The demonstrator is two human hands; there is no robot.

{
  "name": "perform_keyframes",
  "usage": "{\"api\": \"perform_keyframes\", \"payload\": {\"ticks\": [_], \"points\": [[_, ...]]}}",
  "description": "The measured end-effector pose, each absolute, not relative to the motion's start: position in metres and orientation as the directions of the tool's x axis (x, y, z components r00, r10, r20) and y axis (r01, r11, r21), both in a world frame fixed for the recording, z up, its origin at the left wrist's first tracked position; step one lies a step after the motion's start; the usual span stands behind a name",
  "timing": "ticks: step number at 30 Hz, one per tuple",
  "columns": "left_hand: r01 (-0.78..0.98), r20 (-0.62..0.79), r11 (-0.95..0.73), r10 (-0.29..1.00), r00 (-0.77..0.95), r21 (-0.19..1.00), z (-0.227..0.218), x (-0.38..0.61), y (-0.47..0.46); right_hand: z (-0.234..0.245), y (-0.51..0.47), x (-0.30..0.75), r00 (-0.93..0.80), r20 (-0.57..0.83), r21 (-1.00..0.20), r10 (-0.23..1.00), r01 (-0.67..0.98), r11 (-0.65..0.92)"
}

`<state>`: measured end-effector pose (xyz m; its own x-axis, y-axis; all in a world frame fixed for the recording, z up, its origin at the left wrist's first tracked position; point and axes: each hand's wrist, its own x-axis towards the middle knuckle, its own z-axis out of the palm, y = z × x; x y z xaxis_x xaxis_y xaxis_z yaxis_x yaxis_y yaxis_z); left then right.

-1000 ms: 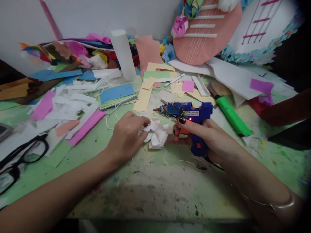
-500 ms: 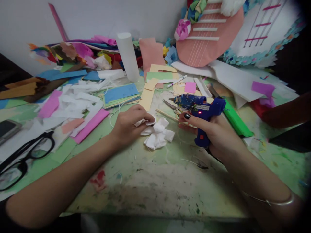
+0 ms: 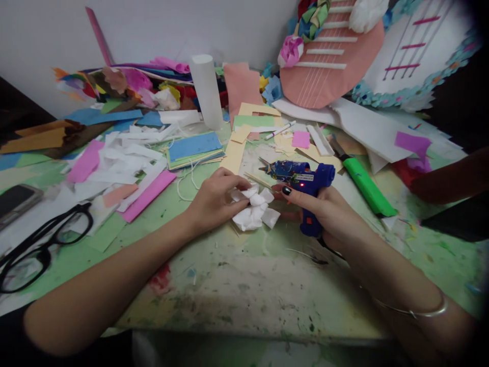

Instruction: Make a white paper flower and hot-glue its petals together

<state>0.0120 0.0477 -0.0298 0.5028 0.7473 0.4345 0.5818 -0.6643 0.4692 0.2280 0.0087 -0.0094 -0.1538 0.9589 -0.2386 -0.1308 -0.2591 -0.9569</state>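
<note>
My left hand (image 3: 218,200) is closed, its thumb and fingers pinching the left edge of a white paper flower (image 3: 255,210) just above the table. Wrapped in my right hand (image 3: 324,206) is a blue hot glue gun (image 3: 305,181), its nozzle pointing left and a small red light lit on its body. A thin wooden stick (image 3: 259,181) lies behind the flower, close to my right fingertips. The tips of a pair of scissors (image 3: 264,164) show beside the glue gun's nozzle; the rest is hidden.
Black glasses (image 3: 63,235) and a phone (image 3: 19,201) lie at left, near white paper strips (image 3: 114,155). A stack of coloured paper (image 3: 194,148) and a white roll (image 3: 207,94) stand behind. A green-handled knife (image 3: 367,186) lies right, below a pink paper guitar shape (image 3: 328,71).
My right hand has brought the glue gun slightly left, nearer the flower. My left hand has shifted a little right, with its thumb now on the flower's petals.
</note>
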Motion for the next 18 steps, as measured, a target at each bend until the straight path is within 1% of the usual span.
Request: {"api": "perform_keyframes", "payload": {"ticks": [6, 10, 14, 18], "points": [[0.574, 0.343, -0.537, 0.841, 0.417, 0.619, -0.0319, 0.018, 0.0448, -0.0083, 0.0079, 0.2223, -0.174, -0.275, -0.94, 0.946, -0.159, -0.302], [0.532, 0.275, -0.493, 0.856, 0.437, 0.689, -0.0319, 0.0202, 0.0456, -0.0091, 0.008, 0.2228, -0.19, -0.261, -0.939, 0.946, -0.179, -0.295], [0.504, 0.242, -0.471, 0.858, 0.454, 0.724, -0.0318, 0.0208, 0.0481, -0.0102, 0.008, 0.2231, -0.194, -0.251, -0.942, 0.948, -0.178, -0.286], [0.491, 0.243, -0.465, 0.86, 0.45, 0.737, -0.0322, 0.0212, 0.0488, -0.0111, 0.0086, 0.2228, -0.186, -0.235, -0.953, 0.954, -0.15, -0.264]]}}
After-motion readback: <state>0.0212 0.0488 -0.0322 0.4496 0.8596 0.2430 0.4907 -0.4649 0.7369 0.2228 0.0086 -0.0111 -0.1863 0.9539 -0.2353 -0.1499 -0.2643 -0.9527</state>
